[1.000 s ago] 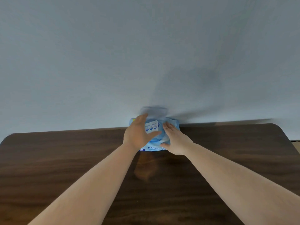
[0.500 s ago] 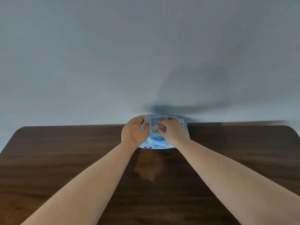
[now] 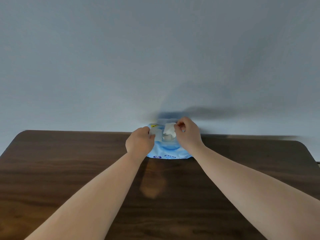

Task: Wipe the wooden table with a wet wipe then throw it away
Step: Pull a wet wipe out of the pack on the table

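Pinched in our right grip (image 3: pixel 187 134), between thumb and fingertips, is the upper edge of a white wipe (image 3: pixel 169 131) that stands partly out of the opening of the pack (image 3: pixel 168 150). Our left grip (image 3: pixel 140 142) is closed on the pack's clear flap (image 3: pixel 156 134), just to the left of the wipe, holding it back from the opening. Below both grips the pale blue pack lies flat, with printed text along its near edge and a small yellow tag (image 3: pixel 153 126) at its far left corner. It rests on the dark wooden tabletop (image 3: pixel 69 170), at the far edge and about midway along it. Our two bare forearms reach in from the near side, one from either lower corner, and meet over the pack. Near of the pack, between the forearms, a faint warm reflection shows on the wood. Beyond the grips a plain grey-blue wall (image 3: pixel 155 58) rises behind the tabletop, with soft shadows of the hands cast on it.
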`<state>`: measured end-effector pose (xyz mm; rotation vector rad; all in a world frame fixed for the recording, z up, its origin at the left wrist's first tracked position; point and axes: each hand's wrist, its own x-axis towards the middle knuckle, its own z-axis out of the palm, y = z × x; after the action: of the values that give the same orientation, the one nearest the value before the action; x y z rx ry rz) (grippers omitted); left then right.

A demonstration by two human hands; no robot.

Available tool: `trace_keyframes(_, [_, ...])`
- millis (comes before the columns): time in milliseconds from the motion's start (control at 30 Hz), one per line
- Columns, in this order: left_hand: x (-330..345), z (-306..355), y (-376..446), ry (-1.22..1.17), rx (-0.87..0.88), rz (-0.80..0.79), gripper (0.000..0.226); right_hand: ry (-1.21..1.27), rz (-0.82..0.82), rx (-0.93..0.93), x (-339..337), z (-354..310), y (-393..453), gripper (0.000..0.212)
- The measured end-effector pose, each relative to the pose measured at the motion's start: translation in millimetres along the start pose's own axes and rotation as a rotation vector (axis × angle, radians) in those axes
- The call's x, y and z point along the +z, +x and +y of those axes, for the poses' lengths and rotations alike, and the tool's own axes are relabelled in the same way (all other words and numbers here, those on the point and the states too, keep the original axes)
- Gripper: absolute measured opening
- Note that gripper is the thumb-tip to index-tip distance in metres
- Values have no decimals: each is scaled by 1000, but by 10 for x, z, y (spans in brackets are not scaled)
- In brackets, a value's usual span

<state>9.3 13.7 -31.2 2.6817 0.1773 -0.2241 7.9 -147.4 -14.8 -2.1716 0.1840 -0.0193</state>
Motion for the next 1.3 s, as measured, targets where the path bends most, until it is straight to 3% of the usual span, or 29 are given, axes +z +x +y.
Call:
trace_keyframes(133, [-76,86,-88,-191,124,145,45,155,23,119,-195,-159,-35,16])
trace_keyframes(200, [-136,153,-131,-244,192,171,36,259,6,161,-270,-228,-55,10])
trace_keyframes(333, [-300,197,-182,-402,137,64,18,445,-18,203,-368,-392,-138,12])
trace_keyframes(500, [-457,95,-327,-509,191,-7,54,423,-187,174,-418,-578,-247,16])
trace_keyframes(667, [-622,-4,-453,-533,146,153,35,416,-168,134,-350,-754,-342,13])
trace_keyframes(833, [-762,-14,-597,-616,90,28,30,570,-178,188,-243,-943,-418,14])
trace_keyframes(1133, [-946,-149,-697,-695,112,-48,23,378,-284,70,-128,-1067,-481,31])
trace_keyframes(1300, [-1028,-310,-691,-830,53,-114,25,294,-481,157,-73,-997,-469,74])
